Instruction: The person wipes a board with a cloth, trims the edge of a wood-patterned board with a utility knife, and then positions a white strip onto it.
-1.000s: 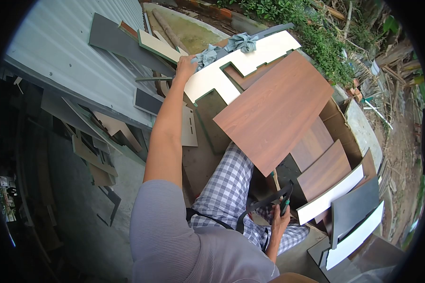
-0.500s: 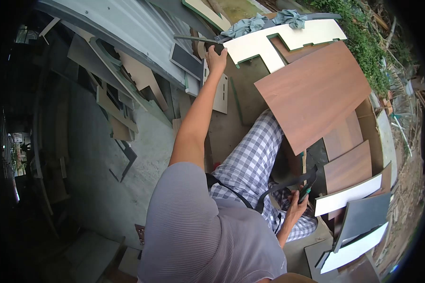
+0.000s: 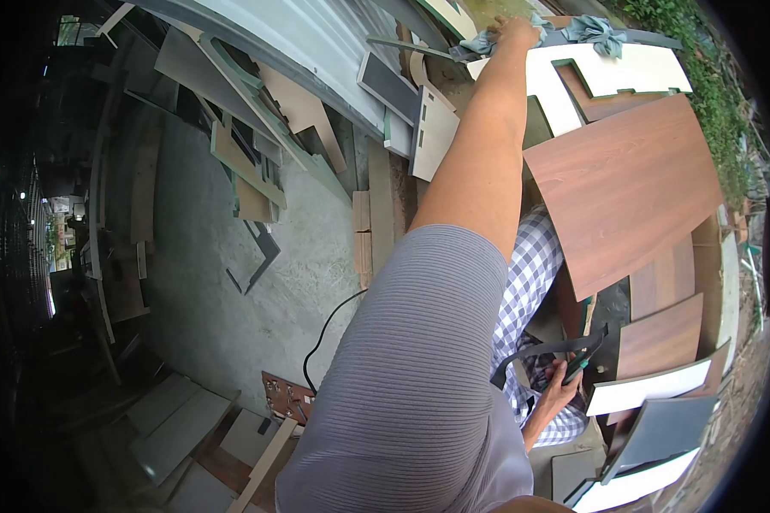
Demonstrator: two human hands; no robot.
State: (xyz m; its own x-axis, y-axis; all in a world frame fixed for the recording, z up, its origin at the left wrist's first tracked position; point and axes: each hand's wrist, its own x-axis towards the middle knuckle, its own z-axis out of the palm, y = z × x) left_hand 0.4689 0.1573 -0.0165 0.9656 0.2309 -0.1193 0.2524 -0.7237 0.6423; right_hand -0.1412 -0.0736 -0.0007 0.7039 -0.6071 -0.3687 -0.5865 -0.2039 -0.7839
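Left hand (image 3: 518,31) is at full arm's reach, far centre, on top of a crumpled grey-blue cloth (image 3: 486,43) at the far-left end of a white flat board with notched cut-outs (image 3: 624,75). Fingers curve down over the cloth, but can't tell if they grip it or just press on it; too small at that range. A 2nd rag of the same colour (image 3: 592,29) sits further right on the same board.

Right hand (image 3: 559,392) is low & near, right of the lap, closed round a slim green-handled tool (image 3: 578,366). A black curved strap (image 3: 543,349) runs just above it. Prob. kept tucked in close so the tool is out of the way while the other arm stretches.

A large brown wood-grain laminate panel (image 3: 629,184) lies tilted btw the white board and the checked trousers (image 3: 532,269), its near corner over the knee. It seems propped on the pile under it, not held. More brown, white & grey offcuts (image 3: 650,389) stack on edge near right.

Left side: pale corrugated metal sheet (image 3: 316,38) w/ scrap pieces leaning on it, above a bare concrete floor (image 3: 205,282) crossed by a thin black cable (image 3: 323,329).
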